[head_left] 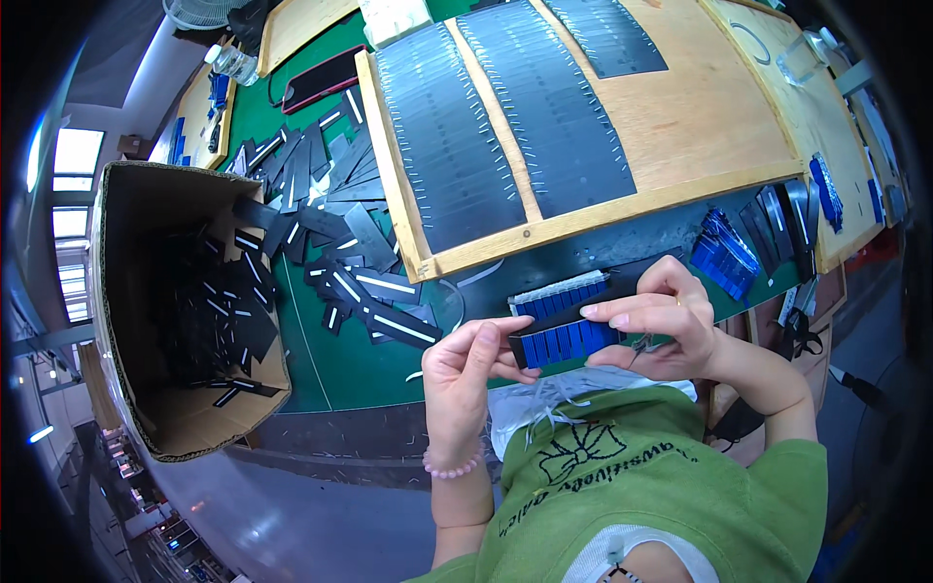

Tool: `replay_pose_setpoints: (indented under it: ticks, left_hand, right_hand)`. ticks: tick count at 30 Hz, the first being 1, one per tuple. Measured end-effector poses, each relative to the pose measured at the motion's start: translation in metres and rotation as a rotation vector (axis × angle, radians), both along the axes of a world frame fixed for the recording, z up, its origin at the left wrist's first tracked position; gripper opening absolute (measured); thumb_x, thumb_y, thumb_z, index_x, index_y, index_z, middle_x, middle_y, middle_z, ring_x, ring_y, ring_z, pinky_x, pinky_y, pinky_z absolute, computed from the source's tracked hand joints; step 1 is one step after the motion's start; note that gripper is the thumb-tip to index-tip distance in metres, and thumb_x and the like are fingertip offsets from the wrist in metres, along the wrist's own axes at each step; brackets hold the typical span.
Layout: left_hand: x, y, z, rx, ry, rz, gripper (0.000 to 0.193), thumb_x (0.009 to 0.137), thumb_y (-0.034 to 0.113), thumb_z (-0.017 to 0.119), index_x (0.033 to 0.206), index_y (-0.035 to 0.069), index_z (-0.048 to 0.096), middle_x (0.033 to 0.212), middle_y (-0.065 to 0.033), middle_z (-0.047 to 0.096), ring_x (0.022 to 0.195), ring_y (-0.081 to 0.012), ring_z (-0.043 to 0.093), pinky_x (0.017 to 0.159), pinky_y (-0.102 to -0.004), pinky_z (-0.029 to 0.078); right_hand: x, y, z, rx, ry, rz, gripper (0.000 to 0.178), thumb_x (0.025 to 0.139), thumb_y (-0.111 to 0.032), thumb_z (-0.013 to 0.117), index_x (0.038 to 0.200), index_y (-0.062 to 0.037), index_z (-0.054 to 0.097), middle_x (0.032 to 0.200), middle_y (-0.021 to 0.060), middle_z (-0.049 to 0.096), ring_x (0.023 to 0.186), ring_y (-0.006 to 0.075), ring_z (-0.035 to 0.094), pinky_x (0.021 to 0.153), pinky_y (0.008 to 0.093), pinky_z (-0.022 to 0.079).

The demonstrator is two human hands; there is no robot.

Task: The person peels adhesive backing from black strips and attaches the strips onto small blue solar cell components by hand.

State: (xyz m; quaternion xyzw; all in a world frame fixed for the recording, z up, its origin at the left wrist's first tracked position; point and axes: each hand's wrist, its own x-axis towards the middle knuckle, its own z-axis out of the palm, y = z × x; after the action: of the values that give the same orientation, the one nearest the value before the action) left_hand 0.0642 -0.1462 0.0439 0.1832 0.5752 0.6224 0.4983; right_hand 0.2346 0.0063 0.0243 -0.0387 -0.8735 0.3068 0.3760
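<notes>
Between my hands is a black flat strip with a row of blue segments [564, 342] along its near side. My left hand [465, 374], with a pink bead bracelet on the wrist, pinches the strip's left end. At its right end my right hand [671, 325] grips it, thumb and fingers closed. A small thin metallic item [641, 342] shows by the right fingers; its kind is unclear. Just beyond the held strip, a stack of blue strips with a pale edge [559, 294] lies on the green table.
A wooden-framed board [700, 126] holds rows of overlapping black pieces [457, 146]. Loose black pieces with white stripes [374, 291] cover the table's left. A cardboard box [262, 413] contains more. Blue pieces [724, 255] lie right; a red-edged phone [324, 80] lies far left.
</notes>
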Motion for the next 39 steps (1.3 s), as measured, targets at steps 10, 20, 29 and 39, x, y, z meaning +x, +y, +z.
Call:
replay_pose_setpoints:
  ticks: [10,20,29,39]
  left_hand:
    - [0.004,0.004,0.003,-0.044,-0.057,-0.008,0.015,0.082,-0.003,0.063,0.097,-0.005,0.063,0.078,-0.0104,0.066,0.058,-0.0121,0.063,0.055,-0.0215,0.053]
    - [0.002,0.003,-0.01,0.002,-0.169,-0.028,0.014,0.085,0.003,0.061,0.096,-0.006,0.062,0.074,-0.0101,0.065,0.054,-0.0126,0.062,0.05,-0.0211,0.051]
    - [0.004,0.004,-0.009,0.017,-0.166,-0.015,0.015,0.086,0.004,0.061,0.096,-0.007,0.062,0.074,-0.0102,0.065,0.054,-0.013,0.062,0.051,-0.0219,0.052]
    - [0.007,0.007,-0.005,0.008,-0.131,0.006,0.015,0.078,-0.005,0.066,0.092,-0.005,0.061,0.074,-0.0111,0.065,0.055,-0.012,0.063,0.051,-0.0216,0.053]
  right_hand:
    - [-0.001,0.0,0.005,-0.02,0.035,0.027,0.06,0.061,-0.025,0.085,0.105,-0.0101,0.048,0.097,0.0049,0.07,0.06,0.0126,0.043,0.055,0.0236,0.034]
    - [-0.001,-0.001,0.004,-0.063,0.066,0.03,0.058,0.062,-0.026,0.085,0.105,-0.009,0.051,0.098,0.003,0.07,0.062,0.0126,0.041,0.055,0.0223,0.035]
    - [0.001,0.0,0.005,-0.087,0.078,0.025,0.053,0.062,-0.025,0.083,0.105,-0.009,0.055,0.097,0.0009,0.069,0.062,0.0138,0.044,0.051,0.0231,0.039]
    - [0.004,0.003,0.007,-0.007,0.02,0.006,0.055,0.063,-0.025,0.083,0.104,-0.0083,0.052,0.098,0.0055,0.07,0.059,0.0129,0.042,0.053,0.0232,0.036]
